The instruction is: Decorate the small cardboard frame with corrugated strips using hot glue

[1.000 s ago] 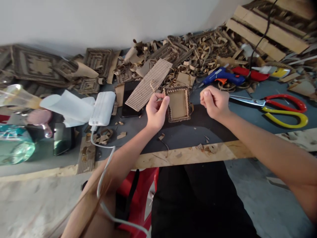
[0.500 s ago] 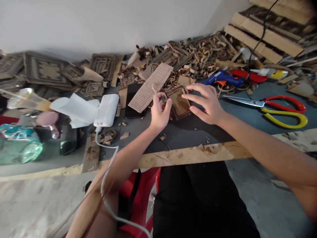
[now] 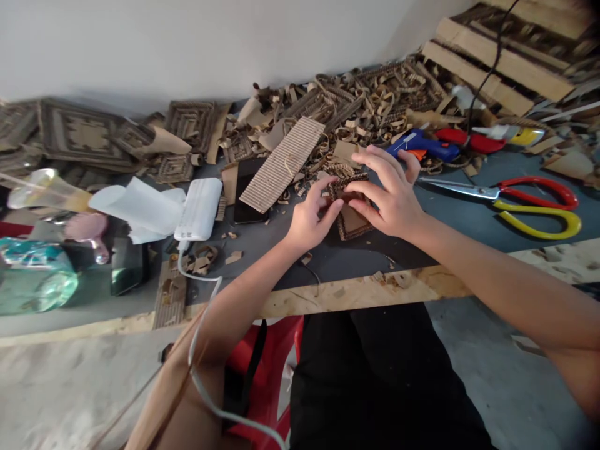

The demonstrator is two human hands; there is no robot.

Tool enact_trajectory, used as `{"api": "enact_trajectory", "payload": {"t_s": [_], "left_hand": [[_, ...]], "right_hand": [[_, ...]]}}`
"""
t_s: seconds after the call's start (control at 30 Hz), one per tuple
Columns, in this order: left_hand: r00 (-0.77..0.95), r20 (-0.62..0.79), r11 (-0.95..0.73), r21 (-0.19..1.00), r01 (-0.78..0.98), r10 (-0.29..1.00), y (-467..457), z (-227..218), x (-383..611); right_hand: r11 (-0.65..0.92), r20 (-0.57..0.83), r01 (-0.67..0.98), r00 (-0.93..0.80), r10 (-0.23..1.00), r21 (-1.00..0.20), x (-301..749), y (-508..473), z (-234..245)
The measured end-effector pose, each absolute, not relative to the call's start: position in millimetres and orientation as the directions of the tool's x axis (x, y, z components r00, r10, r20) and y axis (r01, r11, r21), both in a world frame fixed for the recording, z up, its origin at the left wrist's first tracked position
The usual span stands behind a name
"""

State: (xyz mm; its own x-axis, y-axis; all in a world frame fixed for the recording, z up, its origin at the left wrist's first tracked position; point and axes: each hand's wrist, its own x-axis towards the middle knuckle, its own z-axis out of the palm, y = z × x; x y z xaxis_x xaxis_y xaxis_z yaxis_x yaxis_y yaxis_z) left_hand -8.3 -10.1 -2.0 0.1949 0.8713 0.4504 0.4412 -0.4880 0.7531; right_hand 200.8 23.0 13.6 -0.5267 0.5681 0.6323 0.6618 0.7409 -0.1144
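Nine o'clock: left hand [image 3: 312,220] pinches the corrugated-cardboard tray [image 3: 352,225], likely steadying it!
Right hand [image 3: 394,199], two o'clock, fingers spread wide, perhaps pressing.

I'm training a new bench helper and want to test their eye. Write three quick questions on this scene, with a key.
1. True or false: the metal scissors with one red and one yellow handle lie on the dark grey tabletop.
2. What are the left hand and right hand at?
A. white power bank
B. small rectangular brown cardboard tray
C. pink hairbrush
3. Fill in: the blue glue gun has an ____ trigger.
Key: 1 true; 2 B; 3 orange.
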Motion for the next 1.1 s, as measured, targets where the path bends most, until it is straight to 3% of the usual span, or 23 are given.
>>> {"api": "enact_trajectory", "payload": {"t_s": [0.23, 0.37, 0.47, 0.53, 0.6, 0.73, 0.97, 1.1], "left_hand": [[0.236, 0.432, -0.492, 0.781, 0.386, 0.871, -7, 0, -6], [0.219, 0.423, -0.475, 0.817, 0.326, 0.879, -5, 0, -10], [0.105, 0.413, -0.425, 0.852, 0.307, 0.905, 3, -4, -17], [0.014, 0.381, -0.371, 0.89, 0.265, 0.924, 9, -9, -21], [-0.041, 0.353, -0.336, 0.916, 0.22, 0.935, 14, -14, -24], [-0.074, 0.33, -0.314, 0.933, 0.177, 0.941, 17, -20, -24], [-0.101, 0.29, -0.277, 0.953, 0.123, 0.952, 17, -19, -21], [-0.12, 0.28, -0.271, 0.959, 0.086, 0.952, 15, -16, -21]], "right_hand": [[0.712, 0.669, 0.694, -0.478, 0.57, -0.111, 198, 23, 12], [0.786, 0.764, 0.618, -0.499, 0.408, -0.016, 203, 24, 11], [0.787, 0.838, 0.614, -0.461, 0.294, 0.062, 221, 36, 15], [0.678, 0.814, 0.735, -0.401, 0.42, 0.013, 240, 50, 20], [0.512, 0.72, 0.854, -0.298, 0.627, -0.092, 262, 66, 23], [0.257, 0.474, 0.947, -0.139, 0.869, -0.193, 292, 87, 23], [0.127, 0.229, 0.972, -0.081, 0.97, -0.197, 284, 86, 35], [0.022, 0.16, 0.998, -0.012, 0.987, -0.063, 278, 81, 48]]}}
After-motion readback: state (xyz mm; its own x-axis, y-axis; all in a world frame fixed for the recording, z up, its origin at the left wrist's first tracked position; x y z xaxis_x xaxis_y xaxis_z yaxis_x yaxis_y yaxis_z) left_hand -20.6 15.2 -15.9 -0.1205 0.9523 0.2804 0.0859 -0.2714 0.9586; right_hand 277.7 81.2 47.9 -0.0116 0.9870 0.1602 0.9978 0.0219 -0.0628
